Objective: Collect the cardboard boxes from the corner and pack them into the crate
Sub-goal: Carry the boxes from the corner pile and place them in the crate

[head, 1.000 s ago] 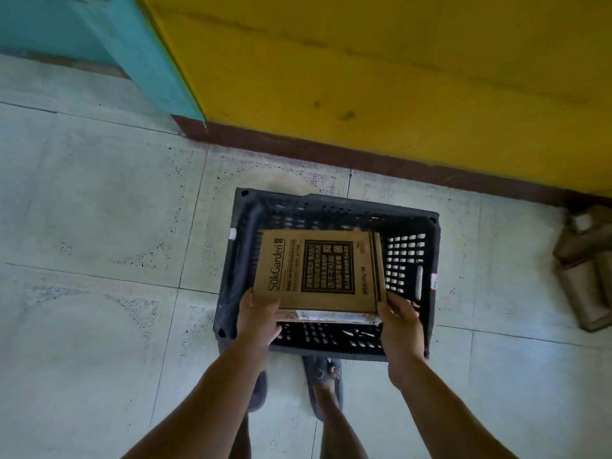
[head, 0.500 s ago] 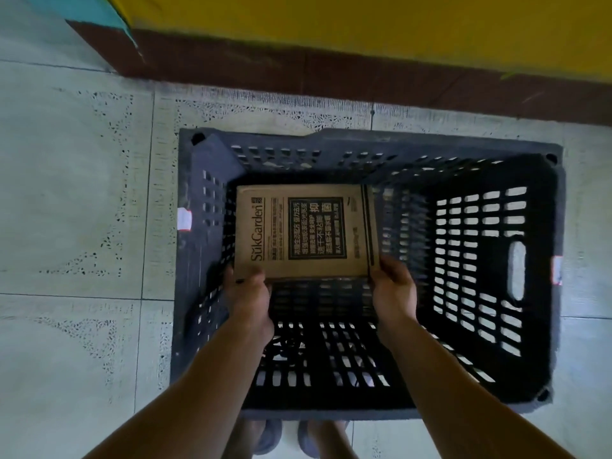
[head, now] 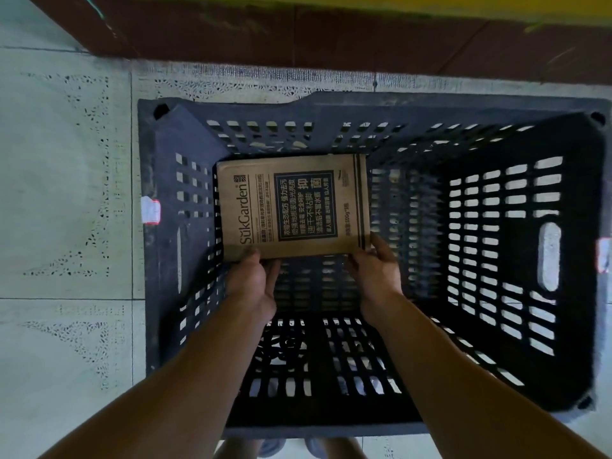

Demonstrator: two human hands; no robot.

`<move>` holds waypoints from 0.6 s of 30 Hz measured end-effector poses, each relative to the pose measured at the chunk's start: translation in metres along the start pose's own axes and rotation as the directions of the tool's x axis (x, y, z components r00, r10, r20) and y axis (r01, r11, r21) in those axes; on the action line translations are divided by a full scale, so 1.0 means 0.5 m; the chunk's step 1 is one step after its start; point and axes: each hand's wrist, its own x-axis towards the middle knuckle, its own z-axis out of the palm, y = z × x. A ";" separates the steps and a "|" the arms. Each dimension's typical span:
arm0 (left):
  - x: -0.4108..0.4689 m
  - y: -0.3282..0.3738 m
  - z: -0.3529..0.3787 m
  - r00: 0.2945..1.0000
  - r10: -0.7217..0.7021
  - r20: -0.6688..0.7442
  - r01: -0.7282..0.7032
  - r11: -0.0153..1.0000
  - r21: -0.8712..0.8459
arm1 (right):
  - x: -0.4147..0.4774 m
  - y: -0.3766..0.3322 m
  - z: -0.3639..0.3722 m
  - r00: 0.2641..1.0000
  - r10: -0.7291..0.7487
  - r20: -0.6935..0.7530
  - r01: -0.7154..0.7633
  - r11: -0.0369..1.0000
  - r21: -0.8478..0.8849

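Note:
A brown cardboard box (head: 294,207) printed "SukGarden" lies flat and deep inside the dark slotted plastic crate (head: 516,233), against the crate's far left corner. My left hand (head: 251,279) holds the box's near left corner, with fingers under the edge. At the near right corner my right hand (head: 374,273) grips the box, thumb up along its side. Both forearms reach down into the crate. The box's underside is hidden.
The crate stands on a pale tiled floor (head: 66,193) close to a dark red skirting (head: 331,38) under a yellow wall. The right half of the crate floor is bare. My feet (head: 291,447) show just behind the crate's near rim.
The box has gone from above the crate rim down to the crate's bottom, and my head has leaned closer over the crate. Both hands have stayed on the near corners.

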 end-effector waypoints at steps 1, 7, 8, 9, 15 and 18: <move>-0.002 0.001 0.000 1.000 -0.005 0.005 0.005 1.000 0.006 | -0.001 0.001 0.000 1.000 -0.009 0.014 0.010 1.000 -0.015; -0.036 0.021 -0.016 0.996 -0.062 0.069 0.052 0.989 0.137 | -0.036 -0.021 -0.019 0.998 0.043 0.051 -0.037 0.993 -0.110; -0.050 0.023 -0.020 0.994 -0.078 0.079 0.062 0.980 0.191 | -0.048 -0.029 -0.025 0.997 0.069 0.030 -0.065 0.991 -0.114; -0.070 0.024 -0.024 0.991 -0.085 0.100 0.057 0.965 0.255 | -0.064 -0.035 -0.033 0.996 0.083 0.024 -0.080 0.990 -0.119; -0.247 0.026 -0.014 0.965 0.037 0.258 -0.196 0.754 0.627 | -0.218 -0.120 -0.108 0.983 0.174 0.061 -0.170 0.983 -0.071; -0.364 0.036 0.005 0.945 0.074 0.319 -0.272 0.720 0.639 | -0.313 -0.177 -0.163 0.985 0.154 0.074 -0.152 0.988 -0.026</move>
